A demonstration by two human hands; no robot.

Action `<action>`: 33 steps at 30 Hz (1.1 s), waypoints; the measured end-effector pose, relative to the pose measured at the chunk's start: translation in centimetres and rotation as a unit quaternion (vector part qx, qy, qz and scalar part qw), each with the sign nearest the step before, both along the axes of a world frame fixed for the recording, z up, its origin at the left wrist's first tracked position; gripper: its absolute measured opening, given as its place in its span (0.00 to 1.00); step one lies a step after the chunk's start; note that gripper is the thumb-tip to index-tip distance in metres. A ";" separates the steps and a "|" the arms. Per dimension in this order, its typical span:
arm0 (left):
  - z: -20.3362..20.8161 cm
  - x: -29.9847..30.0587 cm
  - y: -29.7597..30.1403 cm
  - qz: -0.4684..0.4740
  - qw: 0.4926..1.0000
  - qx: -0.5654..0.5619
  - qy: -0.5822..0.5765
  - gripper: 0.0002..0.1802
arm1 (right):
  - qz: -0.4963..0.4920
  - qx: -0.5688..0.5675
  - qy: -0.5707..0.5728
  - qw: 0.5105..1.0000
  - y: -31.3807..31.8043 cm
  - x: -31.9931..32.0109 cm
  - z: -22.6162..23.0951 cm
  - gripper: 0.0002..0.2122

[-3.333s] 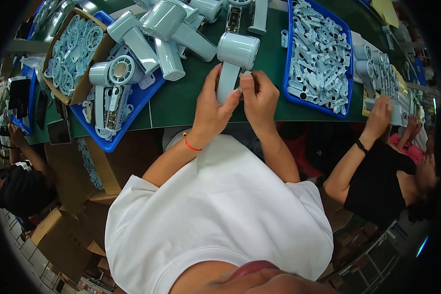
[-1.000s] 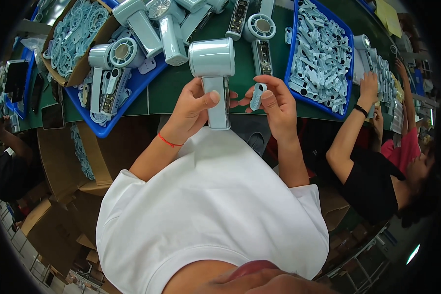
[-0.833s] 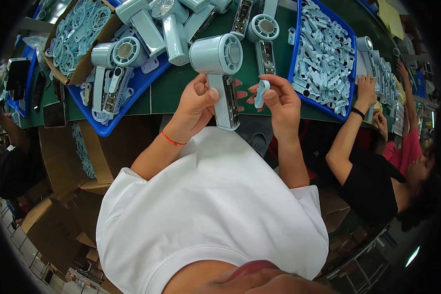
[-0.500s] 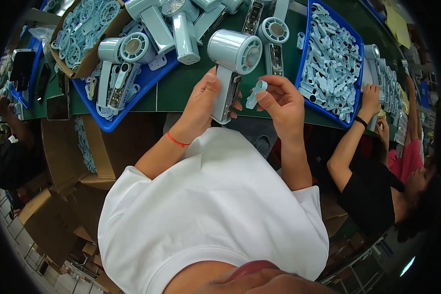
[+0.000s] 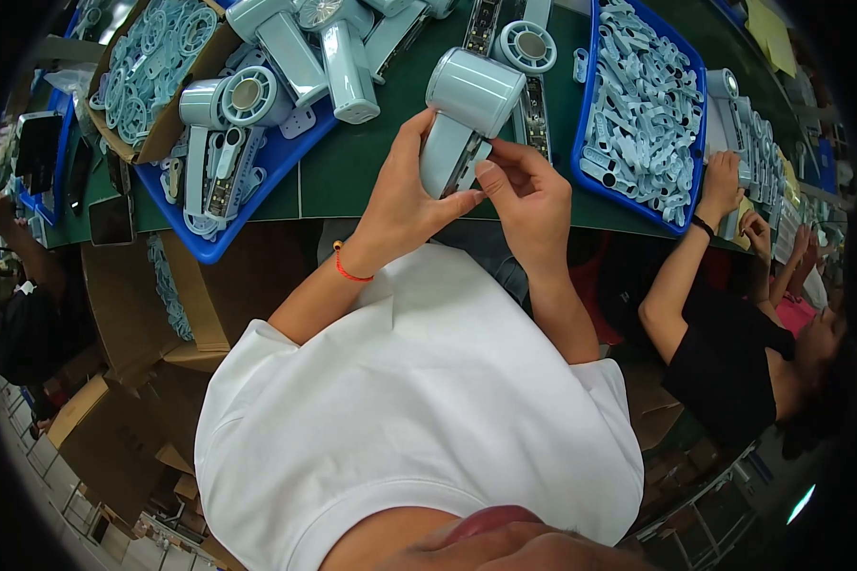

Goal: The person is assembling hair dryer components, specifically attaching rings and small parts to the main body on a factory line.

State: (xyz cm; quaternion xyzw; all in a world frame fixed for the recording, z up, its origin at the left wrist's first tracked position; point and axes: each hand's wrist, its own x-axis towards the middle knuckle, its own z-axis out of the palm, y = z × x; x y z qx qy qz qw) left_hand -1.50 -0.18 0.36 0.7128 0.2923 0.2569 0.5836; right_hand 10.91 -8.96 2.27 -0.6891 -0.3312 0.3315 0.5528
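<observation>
Fingers worry me most: my left hand (image 5: pixel 405 195) is wrapped around the handle of the pale blue fan body (image 5: pixel 462 114), held up over the green table (image 5: pixel 352 171), while my right hand (image 5: pixel 528 195) pinches at the open slot in that handle. If my pinch slips (the spot is tiny), I think whatever I am pressing there could pop loose and drop by the blue tray (image 5: pixel 590 114) of parts.

Blue tray (image 5: pixel 592 114) of pale clips right of the fingers, blue tray (image 5: pixel 257 205) of fan bodies to their left, cardboard box (image 5: pixel 176 100) of round grilles far left, co-worker in black (image 5: pixel 733 371) to the right.
</observation>
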 end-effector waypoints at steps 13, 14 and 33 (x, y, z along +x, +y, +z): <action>-0.7 0.1 0.2 0.017 0.997 0.074 0.025 0.46 | 0.007 -0.027 0.023 0.999 0.9 0.6 -0.3 0.14; -0.8 0.1 0.2 0.014 0.997 0.077 0.019 0.46 | 0.006 -0.027 0.023 0.999 0.9 0.6 -0.3 0.14; -1.9 0.6 -0.2 0.048 0.999 0.007 0.004 0.41 | 0.024 -0.073 0.029 0.997 2.2 1.4 0.4 0.11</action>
